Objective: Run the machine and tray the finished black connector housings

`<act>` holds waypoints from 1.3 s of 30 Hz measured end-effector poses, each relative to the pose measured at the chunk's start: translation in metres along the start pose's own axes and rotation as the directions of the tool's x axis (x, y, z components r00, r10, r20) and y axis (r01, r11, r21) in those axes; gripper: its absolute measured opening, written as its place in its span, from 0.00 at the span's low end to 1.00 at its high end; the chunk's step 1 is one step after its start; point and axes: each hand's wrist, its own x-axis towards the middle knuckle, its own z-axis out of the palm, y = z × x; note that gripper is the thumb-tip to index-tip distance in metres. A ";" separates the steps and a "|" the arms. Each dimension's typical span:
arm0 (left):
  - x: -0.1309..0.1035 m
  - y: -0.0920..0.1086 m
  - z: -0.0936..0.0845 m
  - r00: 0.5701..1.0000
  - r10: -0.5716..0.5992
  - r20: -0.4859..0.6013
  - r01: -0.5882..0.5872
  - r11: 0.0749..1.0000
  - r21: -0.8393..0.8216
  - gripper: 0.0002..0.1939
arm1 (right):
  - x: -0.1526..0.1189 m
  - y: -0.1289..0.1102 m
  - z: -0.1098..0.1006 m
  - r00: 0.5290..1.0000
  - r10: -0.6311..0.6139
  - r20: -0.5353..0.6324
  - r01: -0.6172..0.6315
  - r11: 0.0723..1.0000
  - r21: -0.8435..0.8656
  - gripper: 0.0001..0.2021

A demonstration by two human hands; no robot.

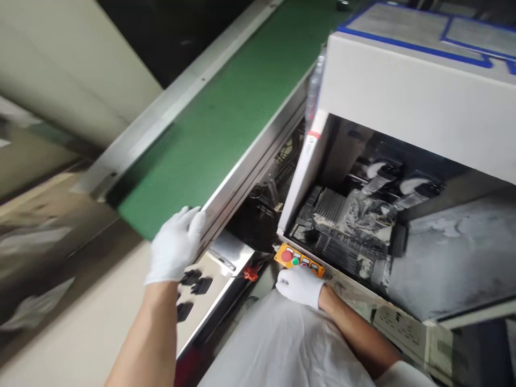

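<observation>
Currently, your left hand (176, 246) rests at eight o'clock on the green conveyor's (209, 134) near edge; I can't tell whether it grips. Your right hand (300, 286), at five, curls before the yellow button box (299, 260), its grip unclear. Black pieces (201, 286) lie at seven; the machine's opening (355, 215) sits at three.

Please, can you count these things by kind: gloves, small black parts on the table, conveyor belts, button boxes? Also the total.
White fabric gloves: 2
Small black parts, visible on the pale table: 3
Green conveyor belt: 1
Orange button box, partly covered: 1
Total: 7
</observation>
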 end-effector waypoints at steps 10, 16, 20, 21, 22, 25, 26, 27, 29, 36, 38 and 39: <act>0.000 -0.004 -0.005 0.999 -0.029 -0.045 0.029 1.000 0.000 0.36 | 0.014 0.014 -0.006 0.989 -0.096 0.112 0.084 0.991 0.102 0.11; -0.002 -0.006 -0.003 0.998 -0.047 0.033 0.047 0.999 -0.006 0.38 | 0.014 0.012 -0.004 0.988 -0.133 0.074 0.125 0.986 0.106 0.12; -0.002 -0.006 -0.004 0.998 -0.066 -0.017 0.066 0.998 -0.001 0.38 | 0.011 0.011 0.001 0.989 -0.115 0.087 0.101 0.983 0.154 0.11; -0.002 -0.006 -0.005 0.996 -0.078 -0.048 0.078 0.997 -0.003 0.38 | 0.009 0.011 0.003 0.989 -0.111 0.094 0.095 0.983 0.158 0.11; -0.002 -0.005 -0.005 0.994 -0.086 -0.067 0.085 0.996 -0.011 0.39 | 0.008 0.011 0.005 0.989 -0.108 0.098 0.092 0.983 0.158 0.11; -0.003 -0.003 -0.007 0.996 -0.088 -0.034 0.086 0.996 -0.035 0.40 | 0.004 0.010 0.008 0.988 -0.113 0.104 0.097 0.984 0.147 0.11; -0.003 -0.003 -0.008 0.996 -0.087 -0.008 0.087 0.996 -0.033 0.40 | 0.003 0.011 0.009 0.988 -0.114 0.104 0.098 0.985 0.143 0.11; -0.004 -0.002 -0.008 0.996 -0.088 0.012 0.088 0.996 -0.024 0.40 | 0.003 0.011 0.009 0.988 -0.116 0.105 0.100 0.985 0.142 0.11; -0.004 -0.002 -0.008 0.995 -0.097 0.018 0.097 0.995 -0.001 0.41 | 0.003 0.012 0.007 0.987 -0.123 0.105 0.107 0.983 0.148 0.11; -0.004 0.000 -0.008 0.994 -0.108 -0.036 0.108 0.994 0.000 0.40 | 0.008 0.016 -0.003 0.989 -0.129 0.074 0.112 0.975 0.194 0.12; -0.002 -0.001 -0.007 0.989 -0.116 -0.097 0.117 0.993 0.003 0.40 | 0.009 0.017 -0.005 0.989 -0.129 0.078 0.111 0.973 0.200 0.12; -0.002 -0.001 -0.007 0.988 -0.120 -0.097 0.121 0.993 -0.002 0.40 | 0.010 0.017 -0.005 0.988 -0.130 0.083 0.112 0.974 0.197 0.12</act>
